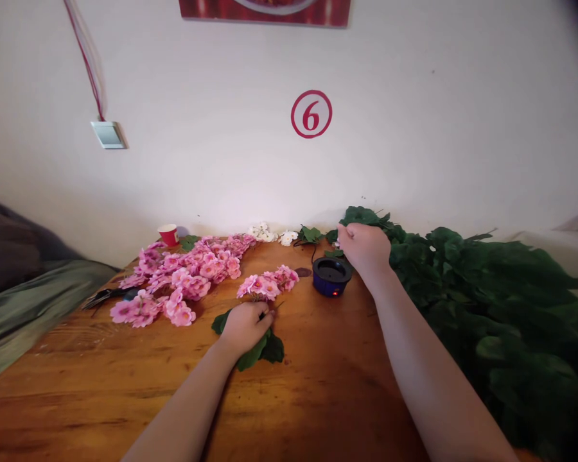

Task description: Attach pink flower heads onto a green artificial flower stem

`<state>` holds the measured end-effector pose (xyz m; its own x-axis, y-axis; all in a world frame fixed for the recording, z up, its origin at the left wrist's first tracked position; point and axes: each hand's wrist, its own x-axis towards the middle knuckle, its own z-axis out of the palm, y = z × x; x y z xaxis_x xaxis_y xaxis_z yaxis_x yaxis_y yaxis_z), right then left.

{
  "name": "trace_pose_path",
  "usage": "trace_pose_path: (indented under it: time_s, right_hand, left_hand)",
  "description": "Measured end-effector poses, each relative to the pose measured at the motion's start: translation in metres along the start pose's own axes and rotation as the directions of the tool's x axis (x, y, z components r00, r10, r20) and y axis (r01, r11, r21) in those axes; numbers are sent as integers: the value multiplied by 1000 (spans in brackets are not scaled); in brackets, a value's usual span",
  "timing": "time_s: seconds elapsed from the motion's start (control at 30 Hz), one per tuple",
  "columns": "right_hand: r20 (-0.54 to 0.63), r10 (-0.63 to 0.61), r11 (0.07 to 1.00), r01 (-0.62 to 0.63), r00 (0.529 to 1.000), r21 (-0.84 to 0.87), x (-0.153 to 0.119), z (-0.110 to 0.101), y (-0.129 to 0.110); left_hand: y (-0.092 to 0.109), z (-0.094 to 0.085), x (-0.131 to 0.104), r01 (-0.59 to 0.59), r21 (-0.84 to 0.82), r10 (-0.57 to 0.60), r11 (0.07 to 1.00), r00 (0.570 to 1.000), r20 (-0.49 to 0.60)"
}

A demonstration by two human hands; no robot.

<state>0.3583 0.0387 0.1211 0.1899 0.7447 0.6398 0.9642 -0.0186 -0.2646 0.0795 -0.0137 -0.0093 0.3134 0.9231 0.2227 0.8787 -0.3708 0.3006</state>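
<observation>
Tabletop [318,385] gap right of left hand [247,326]

Shows soft, moderate lighting, brightest low on the wall [250,186]. Darkens toward the right-hand corners. Loses detail in the shadowed, blurred leaves [505,321]. Stretches shapes near the edges. Includes faint sheen on the table [318,385].

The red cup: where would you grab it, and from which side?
I'd pinch the cup by its side wall, just under the rim, reaching down from above. It stands upright and narrows toward its base, so the wider rim should help stop it slipping. Pink flowers lie close on its near side; a low approach from there would likely brush them.
</observation>
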Motion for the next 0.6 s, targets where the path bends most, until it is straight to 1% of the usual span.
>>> trace_pose_path:
  time_s: [0.03,0.1,0.17,0.2,0.23,0.27,0.3,0.37,0.4,0.43,0.47,0.5,0.53,0.6]
  right_hand:
    - [-67,-4,1000,5,998,12,-2,-4,-2]
    - [-156,-26,998,34,987,48,-6,-10,-5]
    - [-193,-47,995,63,980,76,-8,-13,-7]
    - [-185,-51,994,68,981,86,-8,-12,-8]
    - [-154,-48,993,63,987,95,-8,-9,-8]
    - [-92,-41,993,50,995,106,-7,-5,-8]
    - [-1,-32,993,31,1000,115,-5,0,-8]
    - [197,-22,995,2,980,98,-2,11,-6]
    - [262,-20,998,1,965,70,-1,15,-6]
    - [291,-13,999,2,957,38,-1,18,-6]
    - [284,-8,1000,3,959,16,-1,19,-6]
    - [245,-7,1000,2,969,18,-2,17,-6]
    - [185,-7,999,-3,983,51,-4,12,-7]
    - [45,-3,981,-6,999,192,-10,-4,-11]
  left_hand:
    - [0,0,0,0,4,0,1000,1000,-2]
    - [0,1,0,-1,11,1,1000,1000,-9]
    - [0,1,0,-7,13,7,1000,1000,-13]
    - [0,1,0,-10,13,10,1000,1000,-16]
    - [0,1,0,-14,12,14,1000,1000,-18]
    - [0,1,0,-17,11,17,1000,1000,-20]
    - [0,1,-1,-21,9,21,1000,1000,-20]
    - [0,1,-1,-28,5,29,1000,999,-21]
    - [0,1,-1,-31,5,32,999,999,-21]
    - [-1,2,-1,-33,6,34,999,999,-22]
    - [-1,2,-1,-34,9,35,999,999,-27]
    - [-1,3,-1,-36,12,36,999,999,-31]
    - [-1,4,-1,-37,15,38,999,999,-34]
    - [-1,5,-1,-42,18,43,999,998,-38]
